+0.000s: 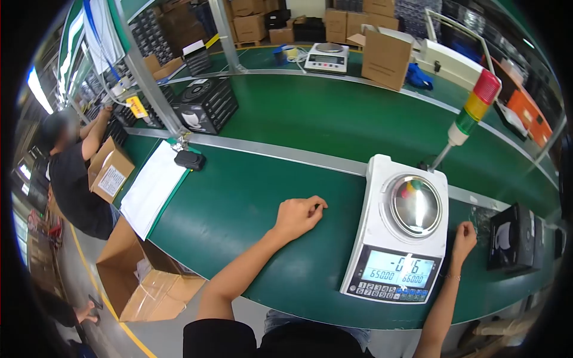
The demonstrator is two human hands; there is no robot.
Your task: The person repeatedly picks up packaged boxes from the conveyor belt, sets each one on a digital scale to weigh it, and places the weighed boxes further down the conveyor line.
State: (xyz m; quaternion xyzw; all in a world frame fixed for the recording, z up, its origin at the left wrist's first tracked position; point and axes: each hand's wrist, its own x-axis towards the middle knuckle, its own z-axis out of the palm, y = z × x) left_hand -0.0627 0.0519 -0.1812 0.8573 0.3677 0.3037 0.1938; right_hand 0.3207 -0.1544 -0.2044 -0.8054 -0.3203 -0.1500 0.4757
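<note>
My left hand [300, 216] rests on the green work surface [250, 191], left of a white weighing scale [382, 216]. Its fingers are curled loosely in, with no object showing in them. On the other side of the scale, my right hand [465, 241] is also closed, nothing visible in its grasp. Just right of it stands a black printed box [512, 237], apart from the fingers. The scale has a round shiny metal pan [416, 206] with nothing on it. Its lit display [399, 268] shows figures partly lost in glare.
A signal light [474, 107] stands behind the scale. Papers on a clipboard [154, 188] lie at the left, above an open carton [149, 286]. Stacked black boxes [209, 106] and a second scale [327, 58] are farther back. A co-worker [80, 173] works at the far left.
</note>
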